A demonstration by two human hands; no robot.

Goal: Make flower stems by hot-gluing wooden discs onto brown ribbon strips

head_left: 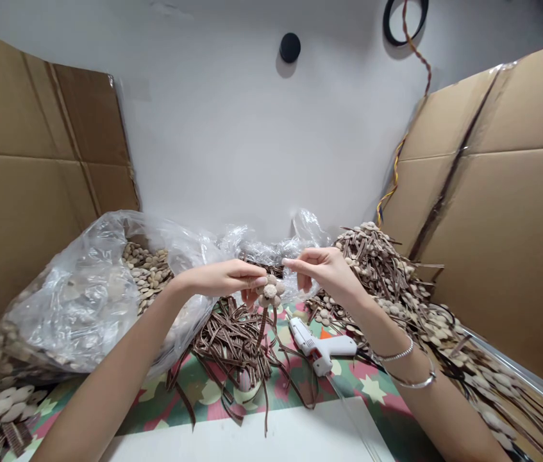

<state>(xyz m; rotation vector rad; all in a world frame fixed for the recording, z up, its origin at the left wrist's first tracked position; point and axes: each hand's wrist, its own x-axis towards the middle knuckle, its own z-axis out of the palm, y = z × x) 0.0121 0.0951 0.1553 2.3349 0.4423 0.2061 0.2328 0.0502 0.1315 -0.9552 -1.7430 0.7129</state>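
Observation:
My left hand (225, 277) pinches a beige felt-like flower (270, 292) with rounded petals and a fuzzy centre. Brown ribbon hangs below the flower. Just to its right, my right hand (325, 269) is raised, thumb and fingers drawn together; whatever may be between them is too small to make out. Under the right hand a white glue gun (322, 348) lies on the patterned cloth (204, 396), a clear glue stick trailing from it. Below the left hand lies a heap of loose brown ribbon strips (233, 340).
At left, a clear plastic bag (76, 311) holds many beige pieces. A pile of ribboned flowers (377, 256) rises at right and spreads forward. Cardboard walls (16, 141) stand on both sides. A white board (252, 436) lies in front; crumpled plastic (307, 228) sits at the wall.

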